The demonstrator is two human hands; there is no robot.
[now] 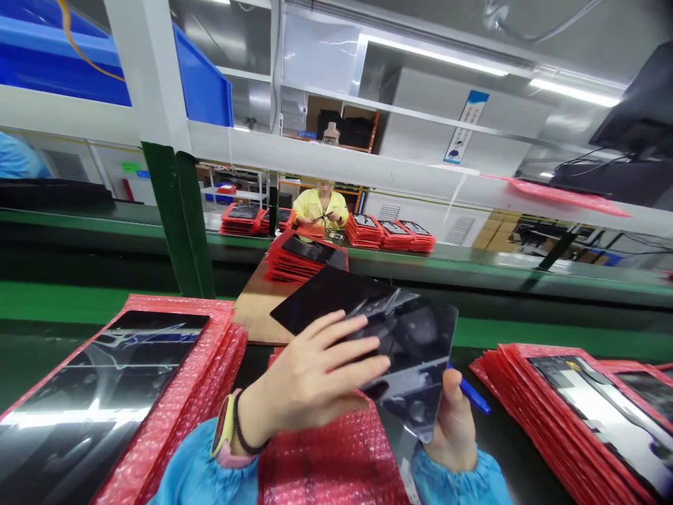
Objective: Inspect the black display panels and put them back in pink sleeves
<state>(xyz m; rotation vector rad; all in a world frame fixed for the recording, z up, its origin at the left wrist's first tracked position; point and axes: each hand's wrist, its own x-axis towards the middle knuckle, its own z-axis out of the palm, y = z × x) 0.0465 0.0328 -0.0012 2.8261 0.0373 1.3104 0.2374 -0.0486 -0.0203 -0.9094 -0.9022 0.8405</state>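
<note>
A dark, glossy tablet screen (404, 330) is tilted up in front of me, with clear film showing reflections on its face. My right hand (456, 424) grips its lower right edge, thumb on the near side and the other fingers mostly hidden. A blue pen (476, 398) juts out beside that thumb; whether the same hand holds it I cannot tell. Flat across the screen's face lie the outstretched, open fingers of my left hand (320, 372). Below both hands is a red bubble-wrap bag (336, 456).
At left, a dark screen (120, 379) tops a stack of red bubble-wrap sleeves. More wrapped panels (594, 407) are piled at right. Beyond stands another red stack (305, 256) on a brown board (257, 308). A green post (179, 217) rises at left; a co-worker (322, 207) sits opposite.
</note>
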